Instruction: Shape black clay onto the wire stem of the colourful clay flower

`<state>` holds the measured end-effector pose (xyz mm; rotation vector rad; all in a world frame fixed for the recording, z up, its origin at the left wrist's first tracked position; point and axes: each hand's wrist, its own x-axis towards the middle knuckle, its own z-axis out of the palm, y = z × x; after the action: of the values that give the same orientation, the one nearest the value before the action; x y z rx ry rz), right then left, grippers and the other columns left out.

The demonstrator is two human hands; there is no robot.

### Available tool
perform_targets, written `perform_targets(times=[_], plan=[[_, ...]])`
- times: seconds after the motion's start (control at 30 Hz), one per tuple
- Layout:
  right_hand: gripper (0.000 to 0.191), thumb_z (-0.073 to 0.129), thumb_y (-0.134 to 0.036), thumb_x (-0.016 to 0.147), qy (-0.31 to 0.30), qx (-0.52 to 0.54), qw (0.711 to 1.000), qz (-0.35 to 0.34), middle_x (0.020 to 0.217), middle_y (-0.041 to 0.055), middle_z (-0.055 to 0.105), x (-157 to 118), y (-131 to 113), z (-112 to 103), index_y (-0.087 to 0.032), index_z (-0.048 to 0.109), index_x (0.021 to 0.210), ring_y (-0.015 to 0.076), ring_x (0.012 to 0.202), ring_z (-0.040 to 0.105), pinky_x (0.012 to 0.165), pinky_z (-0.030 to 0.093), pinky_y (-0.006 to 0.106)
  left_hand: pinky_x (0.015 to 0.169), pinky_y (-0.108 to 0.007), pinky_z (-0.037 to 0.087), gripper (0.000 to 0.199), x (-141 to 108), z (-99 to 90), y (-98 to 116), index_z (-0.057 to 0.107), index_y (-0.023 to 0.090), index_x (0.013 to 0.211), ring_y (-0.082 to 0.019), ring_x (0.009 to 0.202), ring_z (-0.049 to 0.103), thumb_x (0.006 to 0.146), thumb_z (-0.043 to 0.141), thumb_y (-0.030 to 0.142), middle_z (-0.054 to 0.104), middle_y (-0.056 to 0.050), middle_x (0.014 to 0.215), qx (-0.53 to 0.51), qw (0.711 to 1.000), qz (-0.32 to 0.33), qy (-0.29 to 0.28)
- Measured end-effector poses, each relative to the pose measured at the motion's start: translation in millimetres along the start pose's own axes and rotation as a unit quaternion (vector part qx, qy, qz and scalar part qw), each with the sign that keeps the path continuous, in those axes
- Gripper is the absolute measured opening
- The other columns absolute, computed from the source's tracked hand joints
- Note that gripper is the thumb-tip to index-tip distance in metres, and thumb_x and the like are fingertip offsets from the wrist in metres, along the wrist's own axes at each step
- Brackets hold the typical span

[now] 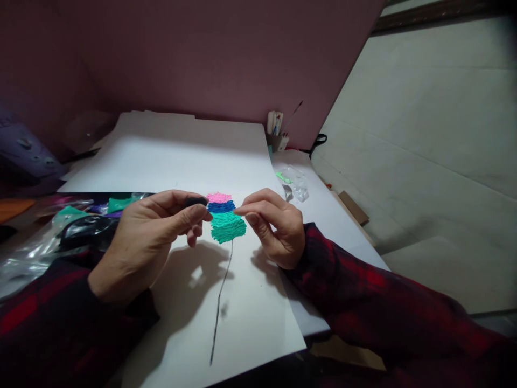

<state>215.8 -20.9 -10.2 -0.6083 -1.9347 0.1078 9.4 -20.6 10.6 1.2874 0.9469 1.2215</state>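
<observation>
Between the thumb and forefinger of my left hand (149, 231) is a small dark lump of modelling clay (195, 201). My right hand (278, 223) is closed in a pinch, thumb against forefinger; whatever lies in its fingertips is too small to make out. Both hands hover over a white sheet of paper (258, 318). On the sheet, between the hands, is a textured balloon-like shape (228, 227) in pink, blue and green bands, seemingly of clay. A thin black line (220, 302) runs down from it towards the sheet's near edge.
Large white sheets (181, 153) lie at the back against a mauve wall. Clear plastic bags with coloured clay (76, 226) crowd the left. A pen holder (278, 137) stands at the back right, with crumpled clear plastic (298, 183) in front. The table's right edge (355, 234) borders a pale wall.
</observation>
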Motion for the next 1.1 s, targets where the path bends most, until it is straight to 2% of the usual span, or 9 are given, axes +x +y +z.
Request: perform_targets(times=[0.2,0.43,0.67,0.87,0.93,1.1], plan=[[0.018,0.051,-0.014,0.092,-0.009,0.006,1.000,0.005,0.091,0.0089,0.063,0.3,-0.2,-0.1,-0.011,0.068,0.097,0.0138,0.084,0.061,0.073,0.056,0.032,0.050,-0.022,0.045,0.022,1.4,-1.0,-1.0,0.073,0.016,0.088,-0.012,0.059,0.055,0.082,0.067,0.037,0.069,-0.006,0.077,0.012,1.000,-0.016,-0.009],[0.017,0.051,-0.015,0.092,-0.015,0.005,1.000,0.001,0.090,0.0077,0.063,-0.3,0.4,0.5,-0.013,0.067,0.096,0.0139,0.083,0.061,0.071,0.057,0.032,0.049,-0.019,0.045,0.014,2.0,-0.9,0.3,0.073,0.018,0.090,-0.011,0.058,0.056,0.076,0.073,0.021,0.067,-0.001,0.069,0.015,0.999,-0.023,-0.030],[0.017,0.051,-0.015,0.092,-0.032,0.001,0.999,0.003,0.090,0.0084,0.062,0.2,0.8,-0.2,-0.011,0.067,0.096,0.0132,0.082,0.060,0.073,0.056,0.031,0.051,-0.019,0.044,0.002,2.3,-2.4,-1.3,0.070,0.018,0.078,-0.009,0.054,0.053,0.078,0.069,0.020,0.063,0.001,0.062,0.039,0.999,-0.001,-0.033],[0.017,0.050,-0.017,0.093,-0.036,-0.004,0.999,-0.004,0.089,0.0071,0.062,-0.5,1.2,0.7,-0.014,0.066,0.095,0.0134,0.082,0.060,0.072,0.057,0.032,0.052,-0.019,0.043,0.004,-0.4,-2.3,1.0,0.068,0.019,0.074,-0.009,0.053,0.053,0.076,0.070,0.016,0.063,0.001,0.063,0.034,0.999,0.017,-0.033],[0.017,0.050,-0.016,0.092,-0.041,-0.006,0.999,-0.005,0.089,0.0076,0.062,-0.9,1.5,1.0,-0.013,0.067,0.094,0.0133,0.082,0.060,0.072,0.056,0.032,0.053,-0.020,0.043,0.004,-0.4,-1.5,1.6,0.069,0.019,0.078,-0.010,0.054,0.053,0.077,0.070,0.016,0.062,0.001,0.062,0.025,0.999,0.011,-0.036],[0.017,0.050,-0.017,0.092,-0.048,-0.010,0.999,-0.007,0.090,0.0085,0.063,-1.1,2.4,1.7,-0.012,0.067,0.094,0.0137,0.081,0.060,0.071,0.056,0.032,0.056,-0.022,0.044,0.022,0.4,1.0,2.0,0.070,0.019,0.101,-0.011,0.056,0.053,0.080,0.067,0.017,0.060,0.001,0.061,0.015,0.999,-0.005,-0.029]])
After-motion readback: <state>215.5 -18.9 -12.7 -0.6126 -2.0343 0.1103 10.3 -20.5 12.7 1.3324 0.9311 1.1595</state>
